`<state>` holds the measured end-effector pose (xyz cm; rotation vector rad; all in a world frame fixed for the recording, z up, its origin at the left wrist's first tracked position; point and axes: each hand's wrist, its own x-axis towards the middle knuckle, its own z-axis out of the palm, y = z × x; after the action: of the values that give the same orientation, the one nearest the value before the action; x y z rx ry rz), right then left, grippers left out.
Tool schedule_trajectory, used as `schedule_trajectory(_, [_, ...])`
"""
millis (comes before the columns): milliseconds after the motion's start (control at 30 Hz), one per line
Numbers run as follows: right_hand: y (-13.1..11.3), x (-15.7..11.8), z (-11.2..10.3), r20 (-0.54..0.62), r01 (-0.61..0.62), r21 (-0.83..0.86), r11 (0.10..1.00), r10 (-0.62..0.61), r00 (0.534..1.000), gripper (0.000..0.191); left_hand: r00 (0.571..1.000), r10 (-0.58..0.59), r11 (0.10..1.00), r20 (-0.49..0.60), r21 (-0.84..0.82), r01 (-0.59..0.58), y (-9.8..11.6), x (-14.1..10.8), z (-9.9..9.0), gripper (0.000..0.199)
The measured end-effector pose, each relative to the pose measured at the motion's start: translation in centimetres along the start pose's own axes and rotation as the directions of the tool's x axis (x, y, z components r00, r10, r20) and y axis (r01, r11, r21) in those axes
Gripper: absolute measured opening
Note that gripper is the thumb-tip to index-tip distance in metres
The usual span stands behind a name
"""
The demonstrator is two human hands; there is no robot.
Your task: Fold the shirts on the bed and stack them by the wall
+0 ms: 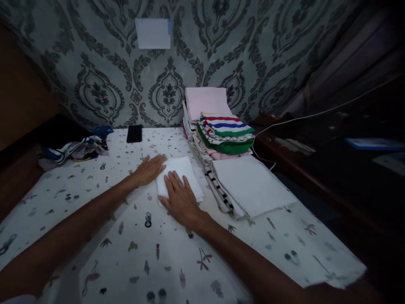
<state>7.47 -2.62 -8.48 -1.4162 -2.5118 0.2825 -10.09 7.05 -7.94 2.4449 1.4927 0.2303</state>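
A small folded white cloth [186, 166] lies flat on the patterned sheet [126, 253] near the middle of the view. My right hand [180, 198] rests palm down on its lower part, fingers spread. At the cloth's upper left edge, my left hand [150, 169] lies flat, its fingertips touching the edge. Neither hand grips anything. To the right of the cloth are stacked folded clothes: a striped piece [226, 126] on top of a green one [236, 147], a pink one [207, 101] behind, and a larger white folded cloth [253, 183] in front.
A black phone [134, 134] lies near the patterned wall [126, 76]. Crumpled clothes [77, 150] sit at the far left. A thin white cable [294, 120] crosses the dark area on the right, where a blue-edged item [375, 144] lies.
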Motion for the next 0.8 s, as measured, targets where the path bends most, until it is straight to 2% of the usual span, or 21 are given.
schedule_trajectory(67, [0.2, -0.5, -0.4, 0.017, 0.023, 0.047, 0.999, -0.023, 1.000, 0.067, 0.995, -0.092, 0.996, -0.025, 0.000, 0.092, -0.3, 0.4, -0.1, 0.057])
schedule_trajectory(133, [0.7, -0.6, -1.3, 0.004, 0.016, 0.113, 0.993, -0.017, 1.000, 0.065, 0.976, -0.171, 0.983, -0.132, -0.096, 0.159, -0.1, 0.2, -0.3, 0.056])
schedule_trajectory(200, [1.6, -0.4, -2.2, -0.048, -0.074, 0.158, 0.985, 0.083, 0.995, 0.060, 0.921, -0.300, 0.922, -0.248, -0.323, 0.213, 0.7, -0.7, -0.6, 0.055])
schedule_trajectory(233, [2.1, -0.1, -2.6, -0.069, -0.155, 0.170, 0.973, 0.169, 0.983, 0.059, 0.881, -0.392, 0.848, -0.265, -0.476, 0.235, 1.3, -1.3, -0.7, 0.054])
schedule_trajectory(267, [2.7, 0.3, -2.8, -0.078, -0.240, 0.179, 0.954, 0.257, 0.963, 0.057, 0.835, -0.498, 0.729, -0.232, -0.634, 0.258, 2.0, -2.2, -0.9, 0.053])
schedule_trajectory(300, [3.3, 0.7, -3.0, -0.076, -0.311, 0.185, 0.932, 0.329, 0.941, 0.057, 0.791, -0.590, 0.573, -0.158, -0.773, 0.273, 2.8, -3.0, -1.2, 0.052])
schedule_trajectory(333, [3.8, 1.1, -3.0, -0.070, -0.355, 0.192, 0.915, 0.374, 0.925, 0.057, 0.754, -0.653, 0.401, -0.064, -0.874, 0.273, 3.6, -3.9, -1.4, 0.050])
schedule_trajectory(367, [4.3, 1.5, -3.0, -0.069, -0.374, 0.201, 0.905, 0.394, 0.916, 0.058, 0.738, -0.674, 0.240, 0.039, -0.933, 0.268, 4.4, -4.7, -1.6, 0.048])
schedule_trajectory(400, [4.6, 1.8, -3.0, -0.073, -0.376, 0.210, 0.902, 0.398, 0.914, 0.058, 0.745, -0.654, 0.106, 0.136, -0.958, 0.267, 5.1, -5.4, -1.8, 0.045])
schedule_trajectory(433, [4.9, 2.1, -3.0, -0.084, -0.371, 0.219, 0.902, 0.396, 0.914, 0.059, 0.767, -0.604, 0.009, 0.216, -0.960, 0.278, 5.8, -6.0, -1.9, 0.042])
schedule_trajectory(467, [5.0, 2.3, -3.0, -0.097, -0.369, 0.227, 0.901, 0.398, 0.912, 0.060, 0.794, -0.539, -0.049, 0.283, -0.951, 0.305, 6.3, -6.3, -2.0, 0.040])
schedule_trajectory(500, [5.0, 2.4, -3.1, -0.105, -0.378, 0.237, 0.895, 0.410, 0.906, 0.061, 0.816, -0.472, -0.073, 0.333, -0.938, 0.340, 6.7, -6.4, -1.9, 0.039])
schedule_trajectory(567, [5.0, 2.6, -3.5, -0.101, -0.412, 0.276, 0.868, 0.452, 0.886, 0.065, 0.847, -0.379, -0.047, 0.373, -0.922, 0.385, 7.1, -6.0, -1.6, 0.040])
schedule_trajectory(667, [5.1, 2.5, -4.3, -0.077, -0.458, 0.406, 0.791, 0.529, 0.845, 0.066, 0.884, -0.353, 0.091, 0.305, -0.930, 0.357, 7.3, -4.9, -1.4, 0.054])
schedule_trajectory(733, [5.1, 2.1, -4.9, -0.035, -0.478, 0.583, 0.657, 0.608, 0.793, 0.068, 0.918, -0.328, 0.171, 0.223, -0.942, 0.290, 7.6, -4.4, -2.0, 0.065])
schedule_trajectory(767, [5.1, 1.8, -5.1, 0.010, -0.469, 0.700, 0.539, 0.649, 0.761, 0.071, 0.934, -0.309, 0.197, 0.177, -0.949, 0.245, 7.9, -4.2, -2.6, 0.068])
schedule_trajectory(800, [5.1, 1.3, -5.4, 0.078, -0.434, 0.816, 0.380, 0.673, 0.736, 0.073, 0.950, -0.284, 0.218, 0.130, -0.956, 0.196, 8.3, -4.2, -3.3, 0.070])
